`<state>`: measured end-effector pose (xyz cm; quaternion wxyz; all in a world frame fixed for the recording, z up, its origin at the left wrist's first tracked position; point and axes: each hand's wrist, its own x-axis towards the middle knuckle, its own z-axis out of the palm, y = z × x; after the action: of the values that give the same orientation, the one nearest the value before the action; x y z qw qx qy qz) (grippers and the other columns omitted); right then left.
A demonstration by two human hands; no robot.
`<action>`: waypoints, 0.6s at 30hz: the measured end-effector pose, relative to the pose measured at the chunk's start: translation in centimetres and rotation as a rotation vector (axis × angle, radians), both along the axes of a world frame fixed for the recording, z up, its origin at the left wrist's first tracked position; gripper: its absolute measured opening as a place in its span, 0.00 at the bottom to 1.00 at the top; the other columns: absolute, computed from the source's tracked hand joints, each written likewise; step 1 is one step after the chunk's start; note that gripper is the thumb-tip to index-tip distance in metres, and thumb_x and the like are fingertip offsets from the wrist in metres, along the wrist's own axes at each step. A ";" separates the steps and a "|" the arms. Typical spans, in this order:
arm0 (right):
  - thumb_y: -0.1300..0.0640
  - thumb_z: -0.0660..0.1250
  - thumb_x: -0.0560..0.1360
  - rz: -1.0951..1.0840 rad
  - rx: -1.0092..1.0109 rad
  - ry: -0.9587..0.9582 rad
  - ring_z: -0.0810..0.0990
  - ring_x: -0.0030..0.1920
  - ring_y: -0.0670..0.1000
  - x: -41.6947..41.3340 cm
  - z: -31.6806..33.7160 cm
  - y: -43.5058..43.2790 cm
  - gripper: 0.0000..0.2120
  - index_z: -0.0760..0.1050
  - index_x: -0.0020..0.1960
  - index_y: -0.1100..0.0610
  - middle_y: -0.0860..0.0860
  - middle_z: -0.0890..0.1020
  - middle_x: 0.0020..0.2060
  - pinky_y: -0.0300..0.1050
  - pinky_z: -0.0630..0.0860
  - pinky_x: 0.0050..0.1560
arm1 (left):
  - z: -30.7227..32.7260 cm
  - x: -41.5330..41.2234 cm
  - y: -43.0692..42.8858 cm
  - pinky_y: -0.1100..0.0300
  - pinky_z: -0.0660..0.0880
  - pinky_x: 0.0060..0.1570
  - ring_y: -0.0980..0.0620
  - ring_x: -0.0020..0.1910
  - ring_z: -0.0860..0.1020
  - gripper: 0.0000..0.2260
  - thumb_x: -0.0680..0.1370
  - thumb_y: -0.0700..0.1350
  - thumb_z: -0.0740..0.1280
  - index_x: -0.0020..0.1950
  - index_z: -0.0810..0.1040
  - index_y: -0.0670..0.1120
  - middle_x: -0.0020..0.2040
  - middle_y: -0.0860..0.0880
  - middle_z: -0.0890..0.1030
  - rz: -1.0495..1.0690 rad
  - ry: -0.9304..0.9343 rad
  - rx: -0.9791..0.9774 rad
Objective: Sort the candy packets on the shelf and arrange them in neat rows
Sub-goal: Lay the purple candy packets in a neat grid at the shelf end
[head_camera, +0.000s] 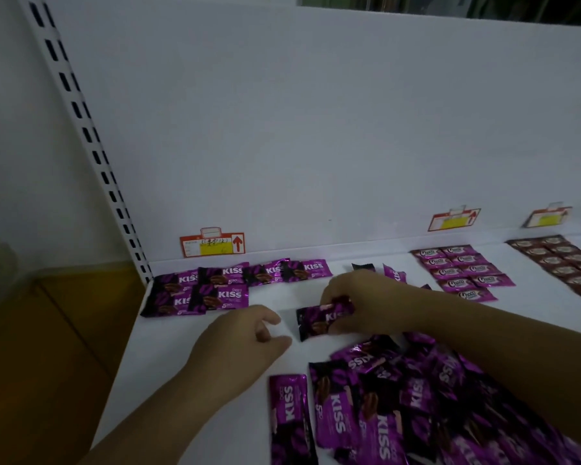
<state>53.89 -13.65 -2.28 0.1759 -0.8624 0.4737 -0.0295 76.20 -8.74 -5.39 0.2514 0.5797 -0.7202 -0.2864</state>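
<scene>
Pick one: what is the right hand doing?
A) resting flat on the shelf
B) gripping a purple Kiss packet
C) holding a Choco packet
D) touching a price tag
B: the right hand has its fingers and thumb curled round a purple Kiss packet, while the left hand sits beside it holding nothing.

Your left grip (240, 337) and right grip (366, 297) are bare hands; both your forearms (168, 397) are bare as far as they show.
</scene>
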 end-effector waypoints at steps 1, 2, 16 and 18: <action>0.52 0.69 0.72 0.028 0.008 0.011 0.76 0.40 0.42 0.2 -0.1 0.0 0.07 0.79 0.48 0.54 0.45 0.80 0.41 0.35 0.70 0.42 | -0.2 0.1 0.0 0.66 0.73 0.37 0.61 0.36 0.76 0.05 0.74 0.50 0.69 0.43 0.74 0.60 0.37 0.57 0.78 0.035 0.023 -0.038; 0.53 0.68 0.74 0.046 0.017 0.015 0.76 0.39 0.43 0.4 -0.1 0.0 0.06 0.79 0.47 0.55 0.47 0.80 0.40 0.37 0.71 0.42 | -0.5 0.2 0.2 0.66 0.73 0.36 0.60 0.34 0.75 0.07 0.75 0.48 0.68 0.40 0.74 0.59 0.34 0.56 0.77 0.063 0.033 -0.086; 0.43 0.65 0.73 0.172 -0.240 0.077 0.75 0.52 0.46 2.7 -0.9 -1.3 0.14 0.77 0.53 0.50 0.46 0.77 0.51 0.41 0.72 0.53 | -2.2 2.9 -0.8 0.57 0.50 0.71 0.56 0.72 0.55 0.20 0.79 0.53 0.55 0.71 0.64 0.56 0.72 0.57 0.62 0.140 -0.422 -0.240; 0.43 0.63 0.75 0.234 -0.327 0.096 0.76 0.51 0.48 3.1 -1.0 -1.4 0.14 0.78 0.52 0.51 0.48 0.78 0.51 0.43 0.73 0.51 | -2.2 2.9 -0.9 0.57 0.48 0.71 0.57 0.72 0.55 0.20 0.79 0.54 0.54 0.71 0.64 0.57 0.72 0.58 0.62 0.144 -0.446 -0.251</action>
<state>56.97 -15.10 -3.23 0.0130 -0.9290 0.3672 -0.0445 79.06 -9.65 -7.59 0.1761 0.6424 -0.7447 -0.0413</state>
